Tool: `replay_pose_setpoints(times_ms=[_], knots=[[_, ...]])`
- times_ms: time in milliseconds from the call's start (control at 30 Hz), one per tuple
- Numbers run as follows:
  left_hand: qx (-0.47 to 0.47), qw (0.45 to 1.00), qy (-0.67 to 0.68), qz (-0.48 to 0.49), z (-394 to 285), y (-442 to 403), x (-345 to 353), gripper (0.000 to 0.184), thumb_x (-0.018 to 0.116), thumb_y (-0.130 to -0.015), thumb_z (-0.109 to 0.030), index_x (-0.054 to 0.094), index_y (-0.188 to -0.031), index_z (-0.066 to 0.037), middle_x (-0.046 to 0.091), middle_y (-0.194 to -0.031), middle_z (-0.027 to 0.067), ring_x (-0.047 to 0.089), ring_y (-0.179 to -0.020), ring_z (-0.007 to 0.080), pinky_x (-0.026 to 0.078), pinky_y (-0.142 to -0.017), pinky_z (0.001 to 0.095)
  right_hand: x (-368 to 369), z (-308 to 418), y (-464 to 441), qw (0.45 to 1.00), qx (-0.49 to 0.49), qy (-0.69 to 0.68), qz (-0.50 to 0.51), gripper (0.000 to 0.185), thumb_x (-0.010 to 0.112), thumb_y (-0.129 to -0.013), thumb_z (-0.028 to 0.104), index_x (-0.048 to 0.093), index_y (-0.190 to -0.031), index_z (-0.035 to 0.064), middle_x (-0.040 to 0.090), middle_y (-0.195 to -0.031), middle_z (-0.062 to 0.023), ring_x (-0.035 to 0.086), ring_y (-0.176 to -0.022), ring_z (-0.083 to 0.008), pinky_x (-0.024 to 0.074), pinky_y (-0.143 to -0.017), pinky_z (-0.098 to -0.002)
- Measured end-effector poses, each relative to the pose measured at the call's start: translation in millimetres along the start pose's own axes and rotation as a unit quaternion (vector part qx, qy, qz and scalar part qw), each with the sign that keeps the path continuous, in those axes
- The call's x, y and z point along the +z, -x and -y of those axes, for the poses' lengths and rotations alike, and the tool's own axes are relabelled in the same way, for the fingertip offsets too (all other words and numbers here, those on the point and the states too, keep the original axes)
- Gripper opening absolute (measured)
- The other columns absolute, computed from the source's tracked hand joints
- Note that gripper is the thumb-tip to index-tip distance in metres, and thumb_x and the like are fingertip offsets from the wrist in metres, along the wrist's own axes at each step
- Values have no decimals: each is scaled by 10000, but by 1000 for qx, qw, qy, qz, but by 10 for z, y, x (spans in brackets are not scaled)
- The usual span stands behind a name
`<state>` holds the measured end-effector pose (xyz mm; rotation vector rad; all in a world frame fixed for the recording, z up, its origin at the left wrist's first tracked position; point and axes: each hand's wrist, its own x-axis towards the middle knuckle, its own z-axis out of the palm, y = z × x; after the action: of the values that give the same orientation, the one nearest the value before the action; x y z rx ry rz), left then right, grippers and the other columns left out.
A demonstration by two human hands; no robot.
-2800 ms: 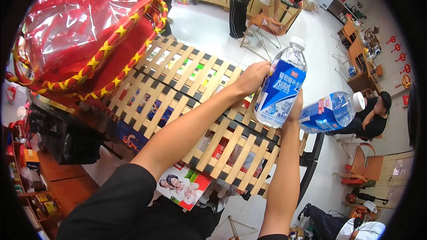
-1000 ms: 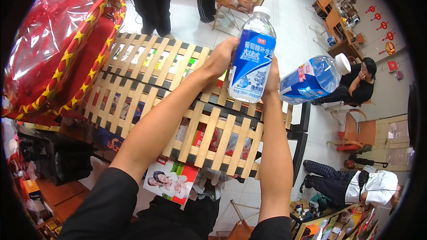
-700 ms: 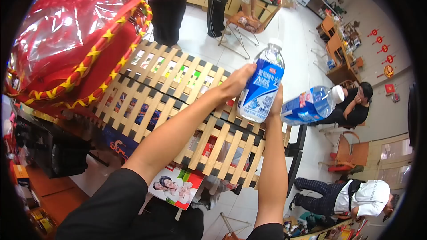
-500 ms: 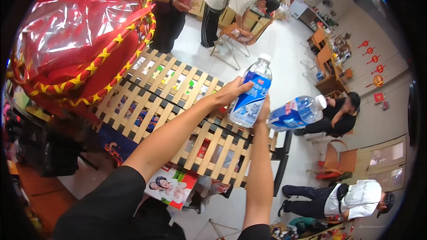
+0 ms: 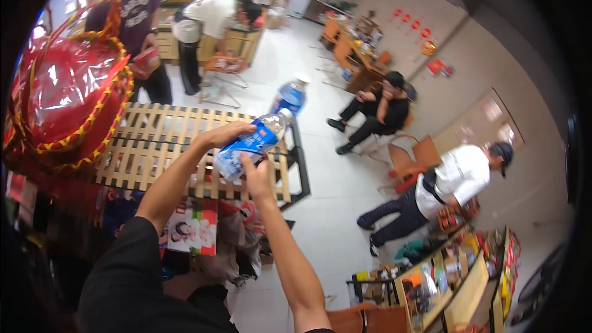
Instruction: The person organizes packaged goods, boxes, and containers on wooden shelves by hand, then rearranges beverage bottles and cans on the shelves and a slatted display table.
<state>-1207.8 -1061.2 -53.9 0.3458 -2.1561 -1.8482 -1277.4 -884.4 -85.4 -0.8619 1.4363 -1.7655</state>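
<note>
A clear plastic water bottle (image 5: 250, 146) with a blue label and white cap is tilted, its cap pointing up and right. My left hand (image 5: 227, 134) is closed around its left side. From below, my right hand (image 5: 256, 174) also grips it, thumb against the label; its other fingers are partly hidden. Just beyond is a second blue-labelled bottle (image 5: 291, 95), upright at the far right corner of the slatted wooden rack (image 5: 154, 129). The held bottle overlaps its lower part.
A red basket (image 5: 74, 95) wrapped in clear film stands at left. One person (image 5: 209, 21) bends over a chair, another (image 5: 385, 108) sits, and a third (image 5: 450, 179) stands at right. Cluttered shelves (image 5: 431, 283) are at lower right.
The view has turned, so the rack and both bottles appear farther left. The held bottle now tilts more to the right, and both hands still hold it.
</note>
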Motion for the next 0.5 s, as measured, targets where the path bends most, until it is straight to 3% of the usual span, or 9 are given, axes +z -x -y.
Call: replay_pose_setpoints(times_ms=[67, 167, 200, 300, 400, 433, 467, 500], knots=[[0, 994, -26, 108, -277, 281, 353, 627, 503, -994, -529, 613, -1210, 50, 646, -1155, 130, 603, -1015, 189, 474, -937, 344, -70, 136, 585, 998, -48, -20, -33, 572, 682, -957, 243, 404, -1392, -4, 561, -1279, -114, 556, -1129, -177, 444, -994, -322], [41, 993, -75, 77, -324, 942, 1055, 615, 481, -1012, -508, 567, -1321, 17, 633, -1235, 169, 605, -1069, 216, 466, -980, 351, -188, 278, 1633, 996, -51, -49, -62, 594, 687, -958, 212, 373, -1414, -4, 526, -1304, -90, 506, -1186, -174, 396, -1044, -320], [10, 993, -31, 109, -450, 1267, 1319, 598, 476, -1022, -478, 543, -1354, 15, 621, -1260, 175, 596, -1096, 224, 456, -998, 341, -201, 259, 2025, 994, -51, -64, -76, 608, 693, -957, 220, 367, -1419, -3, 519, -1310, -89, 498, -1197, -176, 388, -1053, -323], [51, 976, 6, 212, -137, 1998, 2034, 482, 504, -1034, -405, 577, -1276, 5, 614, -1177, 127, 555, -1128, 187, 442, -996, 335, -213, 96, 3249, 987, -70, -8, -143, 615, 697, -957, 240, 370, -1415, -8, 520, -1316, -92, 495, -1208, -181, 381, -1068, -334], [-11, 951, 48, 305, 409, 2768, 2781, 504, 514, -1030, -446, 549, -1289, -15, 610, -1197, 77, 539, -1118, 149, 438, -1006, 317, -199, -578, 4418, 966, -15, -6, -259, 607, 721, -930, 233, 406, -1385, -17, 560, -1278, -104, 547, -1173, -190, 428, -1034, -335], [-138, 899, 231, 345, 565, 3145, 3073, 523, 528, -1018, -464, 538, -1301, -25, 613, -1201, 67, 560, -1102, 146, 461, -994, 319, -169, -822, 4820, 953, 13, -9, -302, 607, 732, -920, 233, 416, -1370, -24, 575, -1259, -107, 565, -1157, -191, 446, -1018, -333], [-160, 889, 227, 364, 463, 3479, 3244, 523, 555, -1009, -437, 516, -1335, -30, 624, -1205, 69, 589, -1089, 151, 488, -974, 325, -36, -865, 5202, 939, 41, -49, -339, 608, 757, -898, 215, 425, -1348, -23, 571, -1246, -120, 585, -1118, -195, 477, -978, -328], [-132, 869, 219, 423, 795, 3690, 3468, 502, 569, -1009, -388, 511, -1353, -28, 634, -1221, 79, 606, -1100, 172, 500, -978, 339, 119, -918, 5559, 919, 62, -93, -378, 610, 782, -876, 198, 434, -1327, -21, 567, -1234, -134, 605, -1080, -200, 507, -938, -323]])
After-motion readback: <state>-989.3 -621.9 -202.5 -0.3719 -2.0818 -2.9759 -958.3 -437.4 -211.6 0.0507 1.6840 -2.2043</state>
